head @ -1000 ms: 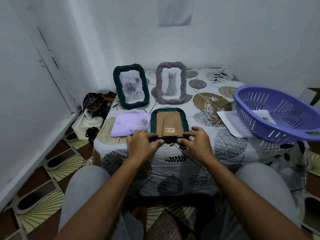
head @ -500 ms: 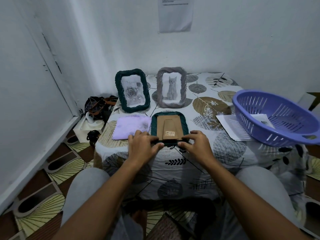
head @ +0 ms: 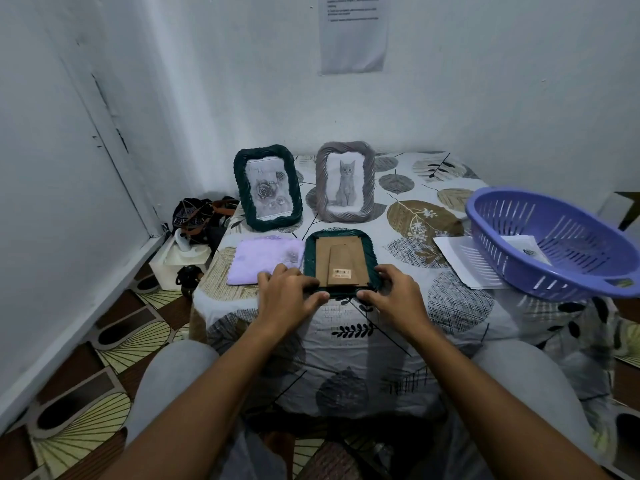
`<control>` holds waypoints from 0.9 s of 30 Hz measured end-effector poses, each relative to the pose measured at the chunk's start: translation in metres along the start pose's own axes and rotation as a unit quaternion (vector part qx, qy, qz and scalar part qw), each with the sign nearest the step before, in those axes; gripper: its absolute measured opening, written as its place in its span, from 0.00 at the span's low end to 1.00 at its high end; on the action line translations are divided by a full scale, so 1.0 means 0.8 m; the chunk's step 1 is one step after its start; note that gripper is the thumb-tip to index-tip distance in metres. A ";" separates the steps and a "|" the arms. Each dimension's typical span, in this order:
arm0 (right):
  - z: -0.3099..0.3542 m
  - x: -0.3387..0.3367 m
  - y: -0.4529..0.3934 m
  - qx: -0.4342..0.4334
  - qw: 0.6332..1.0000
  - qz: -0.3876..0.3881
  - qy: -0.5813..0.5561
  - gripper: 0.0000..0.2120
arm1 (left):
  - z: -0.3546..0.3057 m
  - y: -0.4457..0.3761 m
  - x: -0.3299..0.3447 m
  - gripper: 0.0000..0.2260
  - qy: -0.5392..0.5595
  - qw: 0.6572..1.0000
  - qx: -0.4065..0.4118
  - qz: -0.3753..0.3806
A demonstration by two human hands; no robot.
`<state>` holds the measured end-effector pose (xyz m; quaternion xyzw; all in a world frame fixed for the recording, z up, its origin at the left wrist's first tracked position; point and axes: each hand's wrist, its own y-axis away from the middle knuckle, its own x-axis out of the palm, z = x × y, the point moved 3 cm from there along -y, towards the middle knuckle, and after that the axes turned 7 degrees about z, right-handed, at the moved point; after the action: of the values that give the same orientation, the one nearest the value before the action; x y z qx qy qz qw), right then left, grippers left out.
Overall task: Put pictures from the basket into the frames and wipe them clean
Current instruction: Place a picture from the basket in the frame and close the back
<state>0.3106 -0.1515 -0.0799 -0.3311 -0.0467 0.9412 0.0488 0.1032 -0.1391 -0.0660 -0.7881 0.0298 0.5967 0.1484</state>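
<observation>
Hands unmoved, left hand (head: 287, 292) and right hand (head: 394, 296) gripping ribbed green frame (head: 341, 261), cardboard back up.

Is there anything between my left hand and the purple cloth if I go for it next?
Nothing visible. The left hand grips the face-down frame right beside the cloth.

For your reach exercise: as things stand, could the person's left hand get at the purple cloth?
Probably yes. The left hand grips the face-down green frame at its near left corner, and the purple cloth lies flat right beside it, with nothing between them. It would have to let go of the frame first.
</observation>
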 end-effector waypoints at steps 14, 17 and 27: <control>0.011 -0.010 -0.002 0.001 0.998 0.040 0.050 0.31 | 0.002 -0.010 -0.009 0.19 -0.024 0.999 0.023 0.039; 0.017 -0.021 -0.015 0.008 0.998 0.046 0.032 0.24 | 0.005 -0.022 -0.018 0.17 0.071 0.997 0.017 0.012; 0.016 -0.035 -0.092 0.145 0.984 0.061 -0.088 0.10 | -0.023 -0.086 -0.026 0.20 0.181 0.981 -0.021 0.072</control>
<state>0.3287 -0.0827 -0.0440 -0.2387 0.1062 0.9647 0.0339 0.1298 -0.0813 -0.0285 -0.8819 0.1002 0.4536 0.0803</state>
